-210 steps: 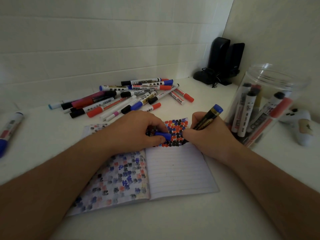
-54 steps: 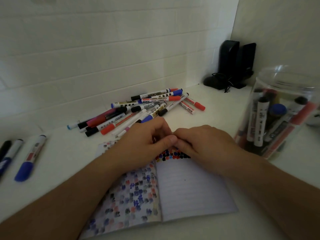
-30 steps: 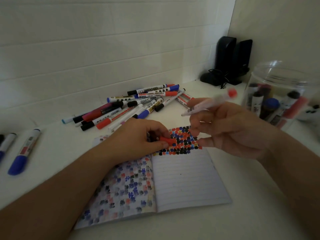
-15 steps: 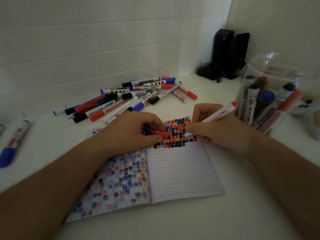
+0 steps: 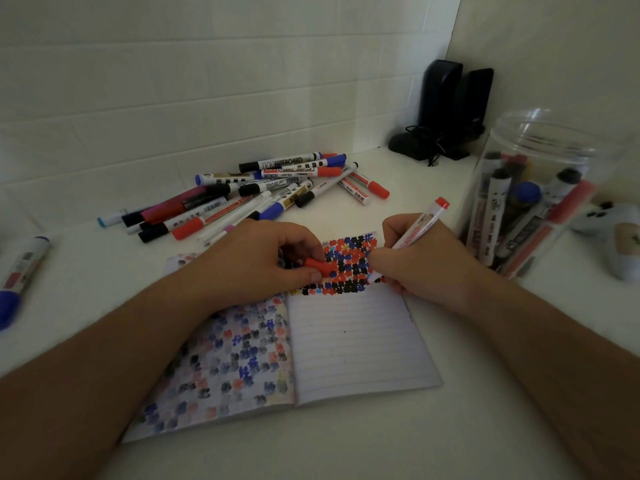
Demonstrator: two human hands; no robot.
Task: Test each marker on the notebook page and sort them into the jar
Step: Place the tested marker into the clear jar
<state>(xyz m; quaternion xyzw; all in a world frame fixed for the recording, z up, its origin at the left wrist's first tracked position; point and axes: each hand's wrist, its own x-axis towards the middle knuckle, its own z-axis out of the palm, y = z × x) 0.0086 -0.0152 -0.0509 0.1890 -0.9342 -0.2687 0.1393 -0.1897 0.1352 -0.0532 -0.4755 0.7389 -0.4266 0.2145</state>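
Observation:
An open notebook [image 5: 353, 344] lies in front of me, its right page lined, with rows of red, blue and black test marks across the top. My right hand [image 5: 426, 261] grips a white marker with a red end [image 5: 420, 228], tip down on the marks at the page's right edge. My left hand [image 5: 256, 261] rests on the page and pinches the red cap [image 5: 317, 265]. A clear plastic jar [image 5: 533, 195] at the right holds several markers standing on end. A pile of markers [image 5: 263, 192] lies behind the notebook.
A blue-capped marker [image 5: 19, 275] lies at the far left edge. Two black speakers [image 5: 453, 109] with a cable stand in the back corner. A white game controller [image 5: 620, 237] sits right of the jar. A tiled wall runs close behind the pile.
The blue marker went into the jar. My hands pulled the cap off a red marker, and my right hand brought it down from mid-air to the page; the tip now sits at the marks' right edge.

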